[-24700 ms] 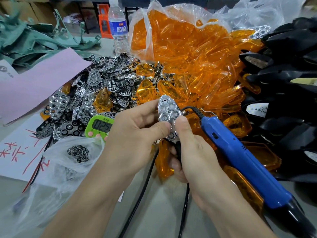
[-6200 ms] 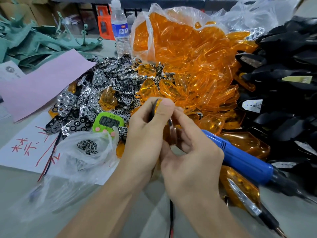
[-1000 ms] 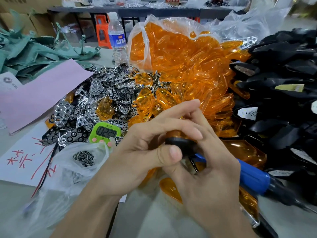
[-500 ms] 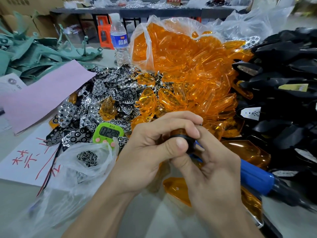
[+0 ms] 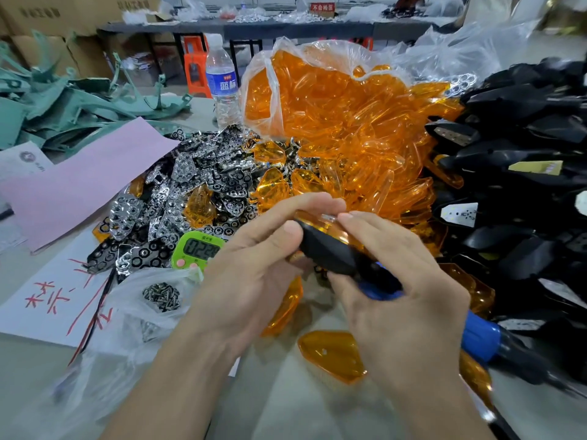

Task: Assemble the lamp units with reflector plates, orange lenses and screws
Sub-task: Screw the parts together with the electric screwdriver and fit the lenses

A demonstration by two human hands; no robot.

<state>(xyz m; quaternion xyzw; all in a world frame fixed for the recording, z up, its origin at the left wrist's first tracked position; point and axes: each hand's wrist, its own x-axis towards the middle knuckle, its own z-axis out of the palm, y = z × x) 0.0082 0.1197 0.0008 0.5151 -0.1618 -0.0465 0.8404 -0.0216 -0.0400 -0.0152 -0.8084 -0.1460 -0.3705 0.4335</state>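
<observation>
Both hands hold one lamp unit (image 5: pixel 327 249), a black housing with an orange lens (image 5: pixel 320 221) on its upper side. My left hand (image 5: pixel 254 258) grips its left end, thumb on the black shell. My right hand (image 5: pixel 397 281) holds the right end, fingertips on the lens edge. Behind lie a heap of chrome reflector plates (image 5: pixel 190 192), a big bag of orange lenses (image 5: pixel 343 122) and a small bag of screws (image 5: pixel 162 295). A blue electric screwdriver (image 5: pixel 479 338) lies under my right hand.
Black lamp housings (image 5: pixel 521 173) are piled at the right. A green timer (image 5: pixel 198 249) sits by the plates. Loose orange lenses (image 5: pixel 333 354) lie near the front. A water bottle (image 5: pixel 222 87), pink paper (image 5: pixel 79 182) and green plastic parts (image 5: pixel 63 103) are at the back left.
The lamp unit has been turned in my hands, so more of the black housing and the orange lens edge show. My right fingers moved onto the lens edge.
</observation>
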